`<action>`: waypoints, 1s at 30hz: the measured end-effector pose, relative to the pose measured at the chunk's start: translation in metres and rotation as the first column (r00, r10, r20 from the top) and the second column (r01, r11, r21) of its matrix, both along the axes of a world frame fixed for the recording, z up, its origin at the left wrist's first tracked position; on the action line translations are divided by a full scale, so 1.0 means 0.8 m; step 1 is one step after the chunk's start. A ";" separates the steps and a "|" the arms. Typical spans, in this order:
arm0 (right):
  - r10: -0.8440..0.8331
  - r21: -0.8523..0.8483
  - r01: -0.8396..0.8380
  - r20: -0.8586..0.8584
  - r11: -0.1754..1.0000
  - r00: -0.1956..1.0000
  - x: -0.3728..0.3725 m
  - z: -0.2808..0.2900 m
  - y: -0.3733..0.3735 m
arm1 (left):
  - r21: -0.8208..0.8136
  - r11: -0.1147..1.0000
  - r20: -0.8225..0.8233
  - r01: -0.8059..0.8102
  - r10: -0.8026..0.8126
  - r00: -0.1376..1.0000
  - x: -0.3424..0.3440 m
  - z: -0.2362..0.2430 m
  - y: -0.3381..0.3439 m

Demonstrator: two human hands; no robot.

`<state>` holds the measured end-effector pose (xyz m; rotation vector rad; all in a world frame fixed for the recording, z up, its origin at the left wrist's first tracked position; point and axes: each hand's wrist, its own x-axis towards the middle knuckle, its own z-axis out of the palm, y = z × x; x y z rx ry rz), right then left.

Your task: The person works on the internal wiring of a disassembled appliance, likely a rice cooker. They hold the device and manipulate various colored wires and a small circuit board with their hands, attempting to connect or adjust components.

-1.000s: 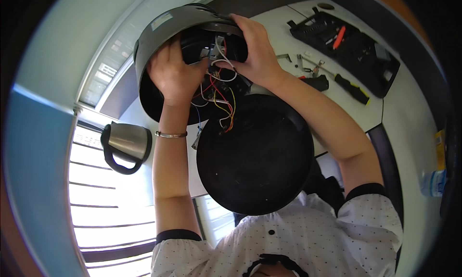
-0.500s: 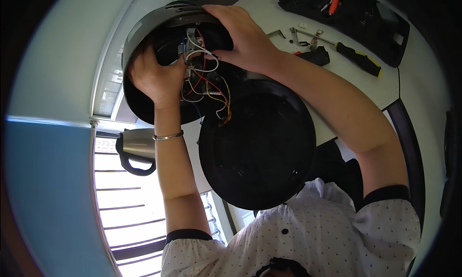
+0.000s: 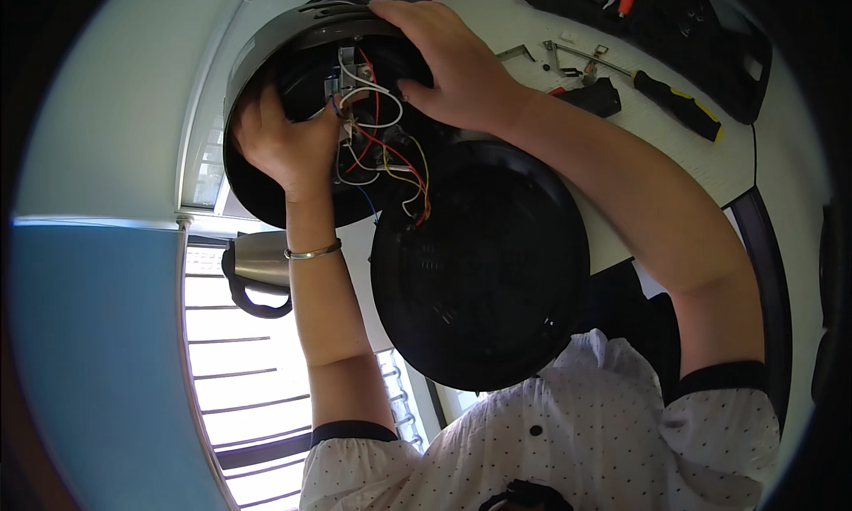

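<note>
Appliance shell: a round black housing (image 3: 293, 85) is held up open side toward the camera, just above the round black base plate (image 3: 479, 263), which is overlapped by its lower edge.
Wiring: a bundle of red, white and yellow wires (image 3: 377, 147) is seen inside the shell, running down toward the base plate.
Left hand (image 3: 284, 143): curled inside the shell's left wall, fingers closed against it; nothing separate is seen in its grip.
Right hand (image 3: 448, 63): laid over the shell's upper right rim, fingers bent down to the wiring.
Key relation: the wiring lies between both hands; the right fingertips are nearer.
Background: a screwdriver (image 3: 679, 103) on the white table (image 3: 692, 156); a steel kettle (image 3: 262, 267) below the left wrist.
</note>
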<state>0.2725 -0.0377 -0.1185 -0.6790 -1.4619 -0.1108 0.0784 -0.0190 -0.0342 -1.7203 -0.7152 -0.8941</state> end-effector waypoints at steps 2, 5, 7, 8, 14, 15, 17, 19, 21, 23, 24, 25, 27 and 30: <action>0.003 0.017 -0.002 -0.041 1.000 0.999 -0.003 -0.003 0.002 | -0.003 1.000 -0.004 0.006 -0.006 1.000 0.002 0.001 0.000; -0.005 0.063 0.009 -0.057 0.998 0.998 -0.002 -0.002 0.003 | 0.022 1.000 -0.010 0.008 -0.007 1.000 0.003 0.001 0.001; -0.001 0.077 0.005 -0.050 0.997 0.999 0.000 -0.001 0.004 | 0.008 1.000 0.012 0.025 -0.025 1.000 0.005 0.000 0.001; 0.006 0.073 -0.003 -0.045 0.997 0.999 0.001 0.000 0.005 | 0.008 1.000 0.014 0.027 -0.027 1.000 0.005 0.001 0.002; 0.056 0.022 -0.056 -0.036 0.998 0.998 -0.001 0.001 0.000 | -0.014 0.999 0.060 0.032 -0.031 0.998 0.007 0.000 -0.005; 0.056 0.012 -0.056 -0.033 0.998 0.998 0.000 0.000 0.000 | -0.030 0.999 0.070 0.032 -0.029 0.997 0.008 0.000 -0.005; 0.053 -0.006 -0.053 -0.027 0.999 0.998 0.004 0.000 -0.001 | -0.062 0.997 0.088 0.035 -0.029 0.996 0.010 0.000 -0.007; 0.068 0.007 -0.067 -0.033 0.998 0.997 0.003 0.003 -0.002 | -0.093 0.996 0.120 0.012 -0.001 0.993 0.010 0.000 -0.011; 0.075 0.010 -0.075 -0.033 0.997 0.997 0.002 0.005 -0.003 | -0.115 0.993 0.141 0.012 0.004 0.990 0.012 0.004 -0.017; 0.076 0.003 -0.076 -0.028 0.997 0.997 0.002 0.006 -0.004 | -0.148 0.988 0.168 0.037 -0.012 0.986 0.010 0.005 -0.018; 0.086 -0.018 -0.086 -0.031 0.996 0.996 0.003 0.004 -0.003 | -0.159 0.986 0.176 0.043 -0.015 0.984 0.010 0.005 -0.019; 0.090 -0.025 -0.091 -0.033 0.996 0.995 0.002 0.004 -0.003 | -0.170 0.984 0.184 0.049 -0.017 0.983 0.011 0.005 -0.020; 0.102 -0.046 -0.104 -0.044 0.993 0.994 0.001 0.004 -0.004 | -0.190 0.981 0.192 0.048 -0.011 0.981 0.011 0.005 -0.020; 0.121 -0.064 -0.124 -0.054 0.990 0.991 0.002 0.007 -0.005 | -0.193 0.980 0.191 0.056 -0.018 0.981 0.012 0.006 -0.019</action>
